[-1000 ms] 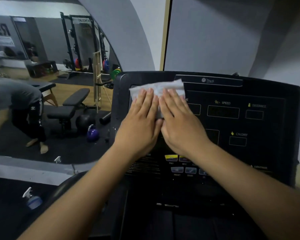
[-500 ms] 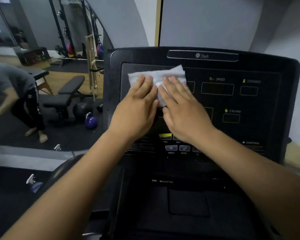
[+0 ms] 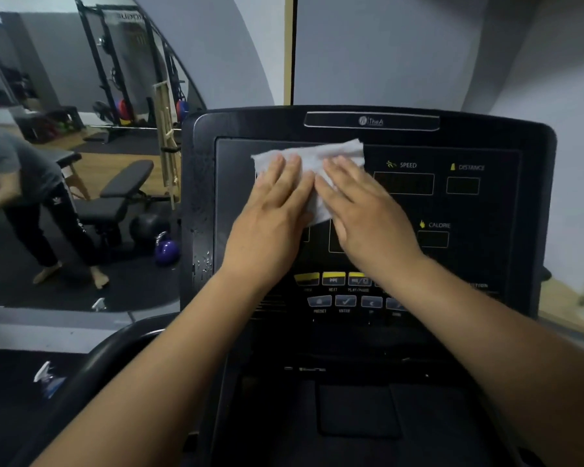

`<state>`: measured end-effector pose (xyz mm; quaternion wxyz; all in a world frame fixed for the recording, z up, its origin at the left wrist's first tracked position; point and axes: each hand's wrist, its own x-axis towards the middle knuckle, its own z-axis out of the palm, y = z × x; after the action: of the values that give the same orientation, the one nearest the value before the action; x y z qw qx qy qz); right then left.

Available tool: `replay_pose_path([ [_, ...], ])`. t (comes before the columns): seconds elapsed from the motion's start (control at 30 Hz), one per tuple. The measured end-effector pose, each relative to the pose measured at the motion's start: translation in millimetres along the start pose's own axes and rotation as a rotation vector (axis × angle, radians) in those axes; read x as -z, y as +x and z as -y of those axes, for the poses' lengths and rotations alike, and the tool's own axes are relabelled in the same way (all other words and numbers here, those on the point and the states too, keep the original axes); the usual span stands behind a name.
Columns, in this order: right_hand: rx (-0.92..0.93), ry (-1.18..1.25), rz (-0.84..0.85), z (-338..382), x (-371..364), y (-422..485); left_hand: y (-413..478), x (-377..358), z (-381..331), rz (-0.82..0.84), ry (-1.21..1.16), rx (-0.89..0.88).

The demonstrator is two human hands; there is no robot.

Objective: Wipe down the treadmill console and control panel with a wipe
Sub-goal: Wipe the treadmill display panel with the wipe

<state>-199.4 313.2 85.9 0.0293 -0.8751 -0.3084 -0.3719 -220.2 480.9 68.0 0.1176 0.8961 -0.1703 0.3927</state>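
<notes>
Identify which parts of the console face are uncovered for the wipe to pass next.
Free: the SPEED, DISTANCE and CALORIE windows to the right, and the button rows below. Crowded: upper left, where both hands press the wipe.

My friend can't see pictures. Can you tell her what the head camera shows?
Two bare hands, left hand and right hand, press a white wipe flat against the upper left of a black treadmill console. Yellow and grey buttons sit below; a gym mirror is on the left.
</notes>
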Motion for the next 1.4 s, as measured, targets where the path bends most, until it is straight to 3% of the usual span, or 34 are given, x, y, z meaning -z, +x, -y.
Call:
replay_pose_path([
  [0.2,0.075,0.041,0.029,13.7,-16.0,-85.8,-70.8,-23.1,-18.5,0.011,-0.024,-0.064],
  [0.3,0.064,0.059,-0.022,-2.8,-12.2,-56.9,-35.4,-18.3,-13.5,0.01,0.002,-0.123],
  [0.47,-0.022,0.045,-0.087,-30.3,1.6,5.6,33.6,-8.8,-17.3,-0.006,0.034,-0.063],
  [0.73,0.021,0.103,-0.049,-2.7,-15.6,-115.6,-61.5,-35.3,-44.4,0.037,-0.02,-0.173],
  [0.9,-0.057,0.087,-0.15,-39.8,8.9,-57.7,2.1,-31.5,-50.9,0.023,0.005,-0.182],
  [1.03,-0.195,0.113,-0.147,-64.7,26.6,-19.4,50.7,-34.3,-59.9,0.021,0.046,-0.156],
  [1.3,-0.164,-0.005,-0.026,-44.0,5.6,-129.3,-44.8,-56.1,-92.0,0.113,0.002,-0.21],
  [1.4,-0.171,-0.046,0.002,-61.3,9.9,-119.4,-20.5,-58.0,-99.8,0.106,0.032,-0.221],
])
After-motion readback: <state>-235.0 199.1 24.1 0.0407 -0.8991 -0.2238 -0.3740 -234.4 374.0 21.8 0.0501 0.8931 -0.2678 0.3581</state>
